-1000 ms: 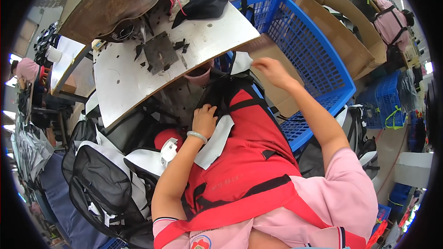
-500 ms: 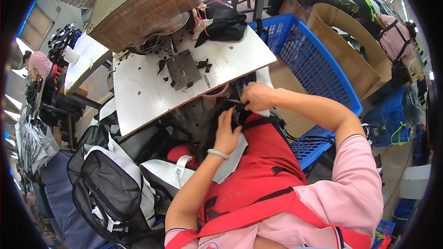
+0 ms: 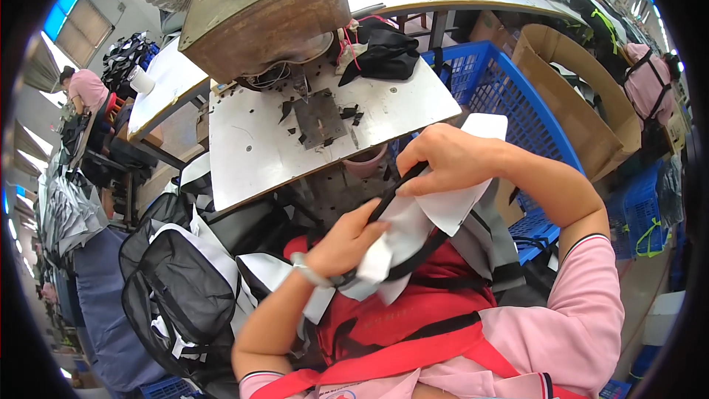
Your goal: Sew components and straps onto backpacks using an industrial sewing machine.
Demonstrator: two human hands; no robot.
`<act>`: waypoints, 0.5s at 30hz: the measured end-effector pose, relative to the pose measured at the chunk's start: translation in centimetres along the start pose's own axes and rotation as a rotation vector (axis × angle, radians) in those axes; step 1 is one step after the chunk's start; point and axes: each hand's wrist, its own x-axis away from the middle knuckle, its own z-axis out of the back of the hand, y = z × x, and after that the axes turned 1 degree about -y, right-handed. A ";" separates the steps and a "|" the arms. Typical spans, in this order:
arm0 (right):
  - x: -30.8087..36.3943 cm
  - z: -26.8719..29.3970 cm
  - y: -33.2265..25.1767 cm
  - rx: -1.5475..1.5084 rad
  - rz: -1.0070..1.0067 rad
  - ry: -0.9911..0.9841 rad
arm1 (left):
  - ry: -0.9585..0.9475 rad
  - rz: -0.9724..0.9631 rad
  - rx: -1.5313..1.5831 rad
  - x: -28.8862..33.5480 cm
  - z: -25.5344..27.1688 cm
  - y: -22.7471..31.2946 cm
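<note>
Over my lap, both hands hold a sewn fabric piece (image 3: 402, 220), white inside with a black edge, that looks like part of a bag. My right hand (image 3: 452, 159) is closed on one end of its black edge, just off the table's near right corner. Lower and to the left, my left hand (image 3: 343, 244) grips the same edge. Between the hands the edge is pulled straight, and white panels hang below it. Across the table stands a rusty metal machine (image 3: 262, 22), its metal plate (image 3: 320, 120) ringed by black scraps.
Black mesh and white bag pieces (image 3: 185, 281) are heaped at my left. A blue plastic basket (image 3: 528, 111) and a cardboard box (image 3: 576, 96) stand to the right. On the white table (image 3: 244, 170) lies a black cloth bundle (image 3: 388, 52). A pink bucket (image 3: 365, 162) sits underneath.
My hands have moved apart and stretched the black edge between them. The left hand came down and left, and the white side of the piece has come into view.
</note>
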 end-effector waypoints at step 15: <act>-9.2 -0.5 1.2 -0.135 0.095 0.072 | 0.387 0.131 0.179 -2.7 7.5 1.4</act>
